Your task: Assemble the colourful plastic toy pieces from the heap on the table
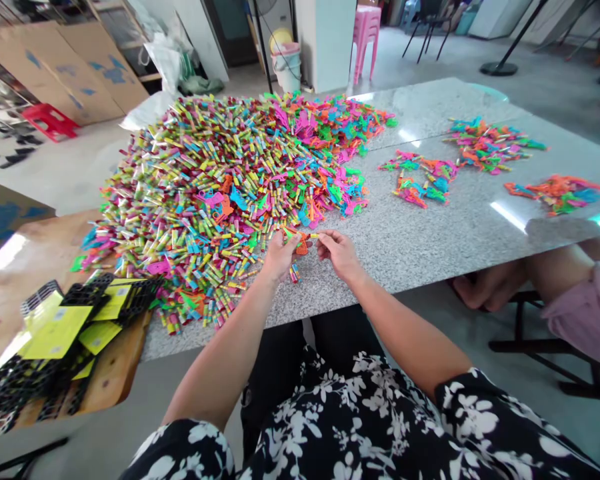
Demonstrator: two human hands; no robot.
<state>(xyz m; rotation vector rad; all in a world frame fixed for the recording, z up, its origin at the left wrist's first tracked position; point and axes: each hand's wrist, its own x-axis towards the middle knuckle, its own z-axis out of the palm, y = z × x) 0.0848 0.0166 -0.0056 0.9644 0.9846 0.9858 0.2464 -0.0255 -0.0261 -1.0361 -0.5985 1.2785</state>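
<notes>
My left hand (281,255) is closed around a small orange plastic toy pistol (303,247), with a bit of green showing at the fingers. My right hand (341,255) pinches a short yellow tube (314,235) that meets the end of the orange toy; whether it is fitted in, I cannot tell. Just below, a small multicoloured tube (294,273) lies on the speckled stone table (375,250). Left of and beyond my hands spreads a big heap of short printed tubes (190,173), with bright plastic toy pieces (325,127) mixed in at its right side.
To the right lie smaller piles of coloured toys (490,145), (560,193). Black plastic grid pieces with yellow cards (60,332) cover part of a wooden table (125,360) at left. Another person's leg (555,273) shows at the right edge, below the tabletop.
</notes>
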